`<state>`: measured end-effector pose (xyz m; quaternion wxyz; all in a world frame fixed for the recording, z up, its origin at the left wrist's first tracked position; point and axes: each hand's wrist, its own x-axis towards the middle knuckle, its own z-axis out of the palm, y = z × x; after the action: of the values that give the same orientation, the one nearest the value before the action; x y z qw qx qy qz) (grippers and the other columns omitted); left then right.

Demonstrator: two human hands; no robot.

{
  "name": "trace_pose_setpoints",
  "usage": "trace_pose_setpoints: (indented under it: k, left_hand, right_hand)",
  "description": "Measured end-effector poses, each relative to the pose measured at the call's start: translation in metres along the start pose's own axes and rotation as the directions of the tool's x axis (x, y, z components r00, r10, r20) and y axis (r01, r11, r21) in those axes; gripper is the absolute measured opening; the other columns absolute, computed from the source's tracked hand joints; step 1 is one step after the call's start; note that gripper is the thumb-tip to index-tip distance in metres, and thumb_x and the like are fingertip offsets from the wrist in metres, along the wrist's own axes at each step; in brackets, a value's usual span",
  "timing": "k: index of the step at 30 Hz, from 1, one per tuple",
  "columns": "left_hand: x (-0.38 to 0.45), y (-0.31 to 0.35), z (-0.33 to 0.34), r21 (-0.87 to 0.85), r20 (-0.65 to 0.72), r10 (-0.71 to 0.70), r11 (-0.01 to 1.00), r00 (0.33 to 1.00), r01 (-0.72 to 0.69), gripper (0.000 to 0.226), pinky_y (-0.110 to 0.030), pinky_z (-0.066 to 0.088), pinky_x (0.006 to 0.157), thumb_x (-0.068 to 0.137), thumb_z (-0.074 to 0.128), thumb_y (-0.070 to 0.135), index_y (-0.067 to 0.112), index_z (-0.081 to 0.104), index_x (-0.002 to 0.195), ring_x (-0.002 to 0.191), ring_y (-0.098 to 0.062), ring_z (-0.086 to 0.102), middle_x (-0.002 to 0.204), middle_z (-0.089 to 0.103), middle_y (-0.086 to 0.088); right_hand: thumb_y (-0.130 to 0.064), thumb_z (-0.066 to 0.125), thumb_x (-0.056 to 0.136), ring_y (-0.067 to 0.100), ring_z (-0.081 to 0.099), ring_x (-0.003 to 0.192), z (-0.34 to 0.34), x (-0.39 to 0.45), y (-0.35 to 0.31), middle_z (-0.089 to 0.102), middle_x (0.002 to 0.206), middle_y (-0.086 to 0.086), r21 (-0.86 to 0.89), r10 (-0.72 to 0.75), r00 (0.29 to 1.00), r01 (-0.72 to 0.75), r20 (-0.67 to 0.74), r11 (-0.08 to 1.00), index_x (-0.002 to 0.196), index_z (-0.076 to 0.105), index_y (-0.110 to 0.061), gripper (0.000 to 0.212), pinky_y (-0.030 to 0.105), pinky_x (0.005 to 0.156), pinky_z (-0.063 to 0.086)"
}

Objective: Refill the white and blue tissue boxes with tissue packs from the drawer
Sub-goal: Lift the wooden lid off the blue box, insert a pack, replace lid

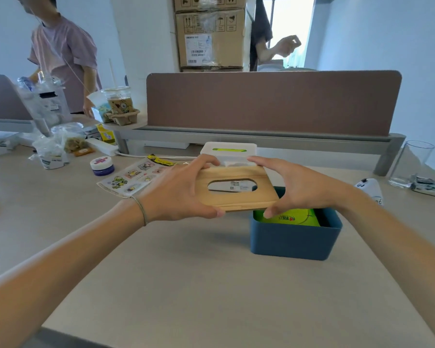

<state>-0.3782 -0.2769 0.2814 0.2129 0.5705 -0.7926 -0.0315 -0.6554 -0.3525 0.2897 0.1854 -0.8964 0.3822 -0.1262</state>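
Observation:
A wooden lid (236,197) with an oval slot hangs in the air above the desk, tilted slightly. My left hand (178,194) grips its left edge and my right hand (296,187) grips its right edge. Just below and to the right stands the blue tissue box (294,237), open on top, with a green tissue pack (296,218) lying inside. Behind the lid sits the white tissue box (228,151), closed, with green showing through its top slot. No drawer is in view.
A sticker sheet (133,178) and a small purple jar (101,166) lie left of my hands. Bags, cups and clutter crowd the far left. A brown divider panel (269,101) runs along the desk's back. A drinking glass (409,164) stands far right. Two people stand beyond.

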Motion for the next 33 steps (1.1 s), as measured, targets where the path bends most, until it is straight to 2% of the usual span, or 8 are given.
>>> trace_pose_setpoints:
  k: [5,8,10,13,18,24,30,33]
  left_hand:
    - [0.028,0.029,0.02,-0.055,0.071,0.074,0.996,0.995,-0.071,0.09,-0.018,0.045,0.08,0.066,0.08,0.066,0.046,0.031,0.138,0.102,-0.01,0.057,0.124,0.054,0.018]
    - [0.042,0.042,0.037,-0.11,0.116,0.101,0.99,0.988,-0.089,0.096,-0.03,0.049,0.094,0.063,0.08,0.069,0.047,0.03,0.141,0.113,-0.013,0.055,0.134,0.054,0.016]
    - [0.05,0.05,0.048,-0.126,0.14,0.103,0.988,0.985,-0.086,0.098,-0.039,0.05,0.098,0.059,0.078,0.072,0.048,0.03,0.141,0.114,-0.016,0.056,0.136,0.055,0.013]
    - [0.059,0.06,0.061,-0.117,0.164,0.118,0.988,0.98,-0.099,0.099,-0.039,0.049,0.099,0.058,0.076,0.076,0.048,0.031,0.142,0.113,-0.016,0.056,0.136,0.056,0.012]
    - [0.066,0.064,0.071,-0.122,0.219,0.12,0.988,0.968,-0.095,0.099,-0.035,0.047,0.102,0.063,0.077,0.073,0.048,0.029,0.145,0.117,-0.016,0.055,0.14,0.053,0.012]
    - [0.069,0.059,0.074,-0.126,0.255,0.115,0.988,0.96,-0.085,0.099,-0.023,0.034,0.094,0.069,0.079,0.067,0.045,0.027,0.15,0.122,-0.014,0.05,0.146,0.05,0.011]
    - [0.071,0.055,0.077,-0.127,0.264,0.103,0.989,0.959,-0.071,0.1,-0.023,0.032,0.094,0.069,0.079,0.068,0.046,0.026,0.151,0.121,-0.012,0.047,0.147,0.049,0.011]
    - [0.071,0.051,0.077,-0.145,0.276,0.116,0.986,0.954,-0.077,0.102,-0.023,0.033,0.099,0.069,0.08,0.066,0.046,0.025,0.152,0.125,-0.012,0.046,0.149,0.047,0.011]
  right_hand:
    - [-0.045,0.093,0.062,-0.006,0.029,0.127,-0.015,-0.03,0.031,0.029,0.155,-0.026,0.006,0.09,0.996,-0.09,0.012,0.996,0.154,0.015,-0.052,0.121,0.014,0.098,0.026]
    - [-0.043,0.093,0.062,-0.001,0.031,0.133,-0.023,-0.052,0.047,0.031,0.153,-0.024,0.034,0.134,0.991,-0.134,0.007,0.99,0.153,0.017,-0.052,0.119,0.025,0.107,0.03]
    - [-0.042,0.094,0.06,-0.003,0.032,0.132,-0.026,-0.065,0.058,0.033,0.15,-0.025,0.034,0.152,0.988,-0.152,-0.004,0.988,0.153,0.019,-0.051,0.12,0.015,0.104,0.03]
    - [-0.038,0.095,0.06,-0.01,0.03,0.129,-0.027,-0.078,0.071,0.033,0.149,-0.027,0.051,0.171,0.985,-0.17,-0.014,0.984,0.154,0.023,-0.047,0.119,0.001,0.095,0.025]
    - [-0.041,0.094,0.062,-0.007,0.028,0.138,-0.025,-0.086,0.082,0.031,0.153,-0.027,0.067,0.181,0.983,-0.18,-0.002,0.981,0.155,0.024,-0.046,0.116,0.015,0.106,0.023]
    - [-0.04,0.093,0.064,-0.015,0.026,0.129,-0.017,-0.081,0.091,0.032,0.146,-0.03,0.084,0.186,0.983,-0.186,0.014,0.979,0.155,0.025,-0.043,0.114,-0.008,0.089,0.019]
    - [-0.041,0.092,0.065,-0.013,0.027,0.13,-0.015,-0.077,0.096,0.032,0.147,-0.029,0.09,0.175,0.984,-0.176,0.011,0.98,0.155,0.025,-0.043,0.112,-0.002,0.092,0.022]
    - [-0.042,0.092,0.065,-0.009,0.029,0.134,-0.014,-0.078,0.097,0.033,0.149,-0.028,0.101,0.173,0.985,-0.173,0.009,0.98,0.155,0.026,-0.043,0.112,0.007,0.099,0.023]
